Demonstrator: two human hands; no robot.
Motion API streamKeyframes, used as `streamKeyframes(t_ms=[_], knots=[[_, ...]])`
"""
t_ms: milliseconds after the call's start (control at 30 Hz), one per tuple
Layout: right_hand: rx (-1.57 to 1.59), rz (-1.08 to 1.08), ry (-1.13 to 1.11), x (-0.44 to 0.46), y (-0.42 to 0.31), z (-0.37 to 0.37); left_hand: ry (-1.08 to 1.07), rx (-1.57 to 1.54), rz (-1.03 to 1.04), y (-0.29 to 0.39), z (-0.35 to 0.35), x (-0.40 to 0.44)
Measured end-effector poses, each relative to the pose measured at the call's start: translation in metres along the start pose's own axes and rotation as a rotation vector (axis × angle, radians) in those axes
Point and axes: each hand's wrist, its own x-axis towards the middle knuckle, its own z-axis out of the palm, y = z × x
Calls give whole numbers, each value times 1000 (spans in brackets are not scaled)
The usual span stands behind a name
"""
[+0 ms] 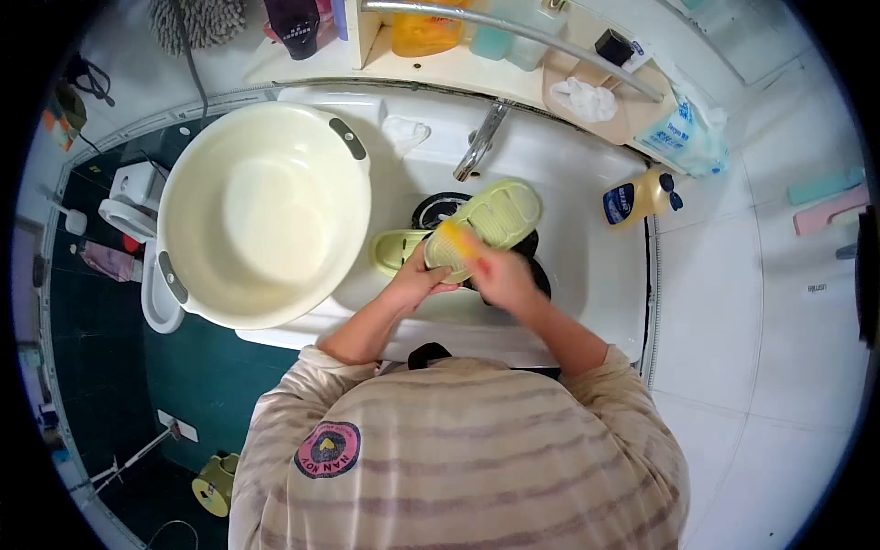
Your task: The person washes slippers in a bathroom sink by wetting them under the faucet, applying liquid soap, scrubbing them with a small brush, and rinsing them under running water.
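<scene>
Near the chrome faucet point(481, 142), the left hand point(414, 283) grips a pale-green plastic slipper point(444, 260), the right hand point(506, 277) a blurred yellow brush point(456, 236).

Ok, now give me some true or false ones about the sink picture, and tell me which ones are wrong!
1. The left hand holds a green slipper. True.
2. The big tub is black. False: the big tub is cream.
3. The right hand has a yellow thing in it. True, though it is too blurred to see well.
4. The gold bottle is inside the big tub. False: the gold bottle is to the right of the tap, by the end of the sink.
5. The shirt has a round pink patch. True.
</scene>
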Motion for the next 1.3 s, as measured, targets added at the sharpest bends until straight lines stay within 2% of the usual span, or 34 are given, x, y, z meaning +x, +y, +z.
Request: streamKeyframes(t_ms=[33,67,100,233,300,333,400,433,467,533,567,633,700,733,800,833,867,900,933,1000,1033,1067,1133,1167,1233,1267,1300], knots=[[-85,193,39,9,9,-15,-13,-58,16,5,4,1],[-30,268,181,15,40,-19,-31,-119,33,11,7,2],[75,299,258,18,73,-21,-39,-68,-4,15,10,-1],[120,405,383,10,56,-36,-80,-175,11,7,16,-15],[681,479,496,19,34,-30,-253,-306,-108,7,22,-22],[692,473,502,21,37,-26,-251,-293,-104,0,28,-27],[1224,439,349,24,47,-12,-385,-133,-163,-20,42,-37],[1375,505,319,26,48,-10,-474,-46,-198,-15,44,-44],[1376,502,318,25,47,-16,-472,-43,-196,-7,42,-46],[1203,467,100,20,48,-39,-606,167,-388,19,28,-44],[1139,414,53,20,45,-50,-459,476,-462,48,24,-45],[1053,398,-21,22,45,-60,-145,684,-254,66,-2,-32],[968,394,-94,20,35,-63,185,497,182,72,-6,-24],[883,323,-87,22,24,-62,188,496,180,75,-1,-23],[794,243,-80,28,18,-56,123,101,305,82,24,-19],[764,117,-74,32,14,-54,125,99,311,81,28,-16],[731,-8,-67,34,11,-53,-8,9,271,79,32,-13],[594,21,-103,31,11,-61,-141,-81,231,76,34,-9],[592,17,-106,33,-3,-77,-139,-83,236,71,35,-7],[307,22,-119,37,-23,-99,-162,-205,308,52,38,-11],[191,-171,14,40,-26,-99,-53,-241,314,45,46,-14],[195,-171,8,40,-30,-98,-47,-243,312,41,47,-14],[-138,-101,-57,38,-39,-94,-1,-306,411,31,42,-6],[-142,-102,-64,35,-36,-78,2,-313,412,22,36,0],[23,-331,-63,28,-27,-30,104,-222,488,0,22,18],[-200,-259,-148,24,-51,-25,111,-231,492,-4,16,23],[-182,-228,-99,35,-38,-18,132,-224,438,-8,11,28]])
